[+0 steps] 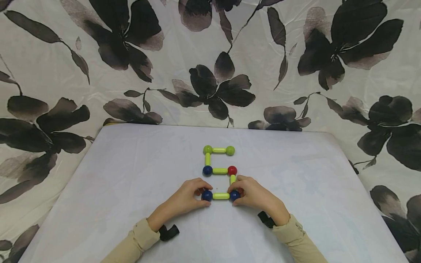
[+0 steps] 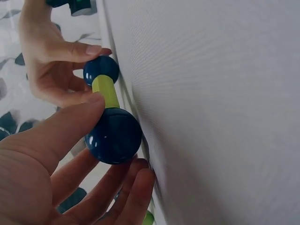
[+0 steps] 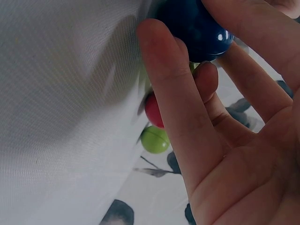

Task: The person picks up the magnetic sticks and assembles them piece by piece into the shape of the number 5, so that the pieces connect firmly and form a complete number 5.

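Note:
On the white table lies a flat figure shaped like a 5, built of balls and yellow-green rods. My left hand [image 1: 188,194] pinches the blue ball [image 1: 207,195] at its lower left, thumb on the near side and fingers on the far side. The lower right blue ball [image 1: 234,195] is gripped by my right hand [image 1: 255,193]. A yellow-green rod [image 1: 220,196] joins these two balls. From the right one, another rod [image 1: 232,179] runs up to a red ball [image 1: 232,170], partly covered by my right fingers.
Farther up, the figure continues through a third blue ball [image 1: 207,170] to a green ball [image 1: 207,149] and another green ball [image 1: 230,150]. The white table [image 1: 115,182] ends at a flower-patterned cloth [image 1: 210,44] behind it. Black straps sit at both wrists.

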Demonstrator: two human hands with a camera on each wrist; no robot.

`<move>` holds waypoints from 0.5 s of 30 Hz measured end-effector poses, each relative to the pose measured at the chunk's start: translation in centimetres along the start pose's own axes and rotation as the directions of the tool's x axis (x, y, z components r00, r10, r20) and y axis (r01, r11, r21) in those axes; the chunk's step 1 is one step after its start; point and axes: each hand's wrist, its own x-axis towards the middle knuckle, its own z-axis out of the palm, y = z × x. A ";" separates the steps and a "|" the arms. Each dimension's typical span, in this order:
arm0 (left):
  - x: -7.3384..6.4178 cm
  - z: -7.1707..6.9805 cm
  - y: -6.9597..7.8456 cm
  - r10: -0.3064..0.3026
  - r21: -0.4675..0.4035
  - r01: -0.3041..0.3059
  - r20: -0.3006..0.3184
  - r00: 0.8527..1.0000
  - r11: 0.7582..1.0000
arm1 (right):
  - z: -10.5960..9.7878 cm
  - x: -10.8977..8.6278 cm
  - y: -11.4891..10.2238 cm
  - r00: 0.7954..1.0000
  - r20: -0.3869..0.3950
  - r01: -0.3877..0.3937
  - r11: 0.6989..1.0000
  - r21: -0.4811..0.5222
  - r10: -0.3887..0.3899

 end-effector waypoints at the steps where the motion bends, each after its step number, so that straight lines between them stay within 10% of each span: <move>1: 0.0 0.0 0.0 0.000 0.001 0.000 0.000 1.000 1.000 | 0.0 0.0 0.0 1.000 0.000 -0.001 1.000 0.000 0.001; 15: -0.1 -0.1 0.0 0.024 -0.014 -0.025 -0.012 1.000 1.000 | -0.1 0.0 -0.1 1.000 0.000 0.000 1.000 -0.008 0.000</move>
